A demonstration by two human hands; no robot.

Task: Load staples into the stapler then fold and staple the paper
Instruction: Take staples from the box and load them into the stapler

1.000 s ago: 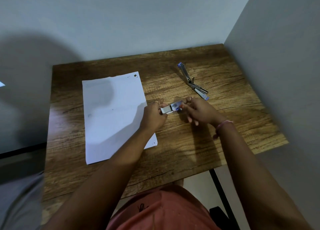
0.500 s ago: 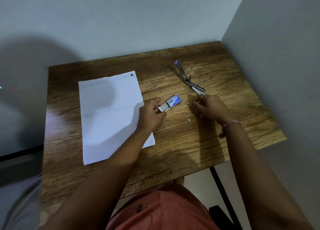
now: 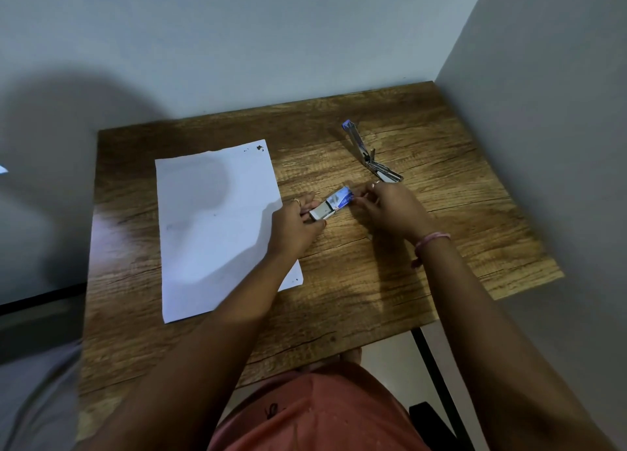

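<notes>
staple box [image 3: 334, 203] print: too small | right hand [image 3: 390, 209] fingertips: hidden | box contents: unclear

Small blue-and-white cardboard staple box [image 3: 336, 201]: print visible on the sleeve, too blurred to read. No other text legible.

One paper sheet [image 3: 217, 226], one open stapler [image 3: 368, 157], one staple box [image 3: 334, 203], two hands [image 3: 295, 228], one table [image 3: 373, 301].

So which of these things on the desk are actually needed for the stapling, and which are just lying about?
Needed:
stapler, lying opened out
staple box, gripped by left hand, right hand at its other end
paper, flat, unfolded

Lying about:
small scrap on table
</notes>
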